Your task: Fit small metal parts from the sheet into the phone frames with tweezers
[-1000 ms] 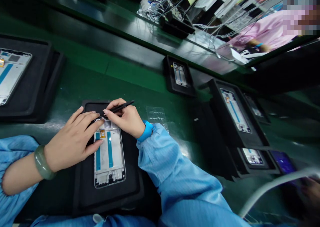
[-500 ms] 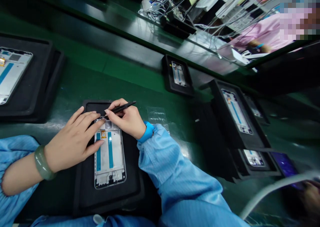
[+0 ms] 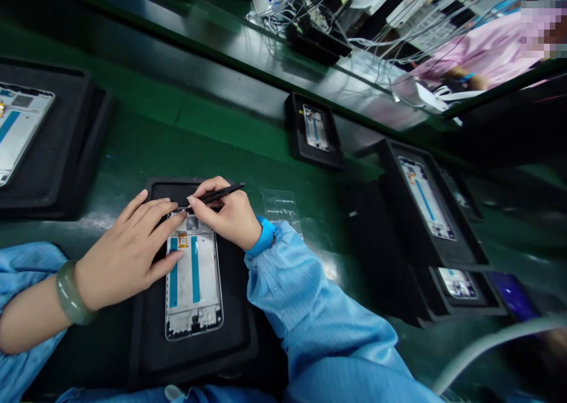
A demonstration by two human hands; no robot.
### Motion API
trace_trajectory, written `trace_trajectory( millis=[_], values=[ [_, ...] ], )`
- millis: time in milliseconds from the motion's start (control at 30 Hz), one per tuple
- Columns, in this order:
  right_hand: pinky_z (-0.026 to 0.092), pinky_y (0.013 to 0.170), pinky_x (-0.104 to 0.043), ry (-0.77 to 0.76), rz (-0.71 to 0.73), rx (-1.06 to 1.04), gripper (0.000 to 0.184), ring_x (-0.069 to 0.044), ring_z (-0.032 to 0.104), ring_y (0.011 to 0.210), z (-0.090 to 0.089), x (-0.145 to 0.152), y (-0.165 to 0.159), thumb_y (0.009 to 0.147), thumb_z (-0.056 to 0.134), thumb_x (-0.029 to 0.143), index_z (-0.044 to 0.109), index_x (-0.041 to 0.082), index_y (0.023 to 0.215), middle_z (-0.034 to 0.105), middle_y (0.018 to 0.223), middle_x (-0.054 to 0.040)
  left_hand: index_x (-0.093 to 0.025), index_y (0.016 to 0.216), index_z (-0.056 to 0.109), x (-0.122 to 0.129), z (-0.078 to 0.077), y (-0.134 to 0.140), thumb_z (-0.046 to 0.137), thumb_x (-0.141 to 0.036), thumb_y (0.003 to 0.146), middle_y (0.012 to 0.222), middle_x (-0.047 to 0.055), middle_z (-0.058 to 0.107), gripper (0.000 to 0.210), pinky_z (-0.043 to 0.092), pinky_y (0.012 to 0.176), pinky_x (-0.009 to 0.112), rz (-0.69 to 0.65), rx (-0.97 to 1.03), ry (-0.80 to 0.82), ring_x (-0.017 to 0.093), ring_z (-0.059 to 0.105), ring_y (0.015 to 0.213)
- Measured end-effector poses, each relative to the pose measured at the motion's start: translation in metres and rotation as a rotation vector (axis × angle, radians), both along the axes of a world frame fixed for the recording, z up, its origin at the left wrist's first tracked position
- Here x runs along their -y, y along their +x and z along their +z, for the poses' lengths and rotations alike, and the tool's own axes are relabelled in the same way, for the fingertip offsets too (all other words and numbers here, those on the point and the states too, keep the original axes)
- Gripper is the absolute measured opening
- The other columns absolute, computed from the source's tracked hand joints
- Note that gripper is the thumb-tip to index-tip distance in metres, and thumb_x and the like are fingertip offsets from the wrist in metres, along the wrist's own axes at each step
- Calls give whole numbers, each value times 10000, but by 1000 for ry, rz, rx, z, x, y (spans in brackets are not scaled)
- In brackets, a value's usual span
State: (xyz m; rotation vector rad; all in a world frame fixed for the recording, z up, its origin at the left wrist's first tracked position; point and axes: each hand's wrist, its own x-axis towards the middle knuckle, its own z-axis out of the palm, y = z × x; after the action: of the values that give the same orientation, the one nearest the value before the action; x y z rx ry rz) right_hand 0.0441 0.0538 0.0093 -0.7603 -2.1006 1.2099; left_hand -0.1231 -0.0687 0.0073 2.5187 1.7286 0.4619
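Note:
A phone frame (image 3: pixel 206 279), silver with two blue strips and a small orange flex connector, lies in a black foam tray (image 3: pixel 237 332) in front of me. My left hand (image 3: pixel 128 243) rests over its upper left part, fingers spread, fingertips touching the frame's top edge and the thumb near the connector. Between the thumb and fingers of my right hand (image 3: pixel 228 214) is a slim black pen-like tool (image 3: pixel 225 191). It slants down toward the frame's top edge, close to my left fingertips. Its tip is too small to make out.
Another phone frame (image 3: pixel 24 125) lies in a tray at the left. More trayed frames stand at the back (image 3: pixel 315 128) and in a stack at the right (image 3: pixel 427 202). A clear plastic sheet (image 3: pixel 281 205) lies beside my right wrist. Cables (image 3: pixel 283 10) and a co-worker's pink sleeve (image 3: pixel 482 51) are beyond.
My right hand and the black tool have shifted very slightly to the right. My left hand stays on the frame. The view has moved a little.

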Motion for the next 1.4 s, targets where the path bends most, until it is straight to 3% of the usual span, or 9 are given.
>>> trace_trajectory(
  millis=[233, 533, 1100, 1400],
  values=[
    [511, 620, -226, 83, -49, 36, 113, -99, 615, 637, 2, 1, 3, 834, 622, 302, 582, 202, 797, 639, 775, 12, -139, 1291, 537, 0, 2, 1, 467, -427, 908, 1279, 172, 563, 484, 289, 1125, 585, -4, 5, -1, 325, 495, 1251],
    [513, 711, -262, 264, -9, 46, 106, -135, 648, 759, 1, 1, 7, 890, 582, 310, 610, 218, 846, 665, 823, -7, -129, 1315, 517, 0, 4, 2, 478, -415, 903, 1288, 170, 563, 503, 272, 1138, 581, -2, 19, -11, 328, 488, 1262],
    [513, 714, -251, 267, 27, 11, 55, -124, 656, 787, 2, 1, 8, 888, 595, 251, 608, 218, 846, 683, 852, 2, -127, 1314, 501, 0, 5, 1, 474, -429, 904, 1263, 167, 552, 510, 266, 1145, 570, -7, -3, -28, 324, 474, 1258],
    [510, 666, -235, 157, -13, -48, 35, -108, 638, 727, 2, -2, 9, 863, 628, 231, 609, 204, 850, 675, 831, 7, -156, 1318, 500, -2, 5, 2, 491, -427, 893, 1290, 138, 539, 504, 257, 1144, 569, -2, 25, -57, 313, 472, 1251]
  ],
)
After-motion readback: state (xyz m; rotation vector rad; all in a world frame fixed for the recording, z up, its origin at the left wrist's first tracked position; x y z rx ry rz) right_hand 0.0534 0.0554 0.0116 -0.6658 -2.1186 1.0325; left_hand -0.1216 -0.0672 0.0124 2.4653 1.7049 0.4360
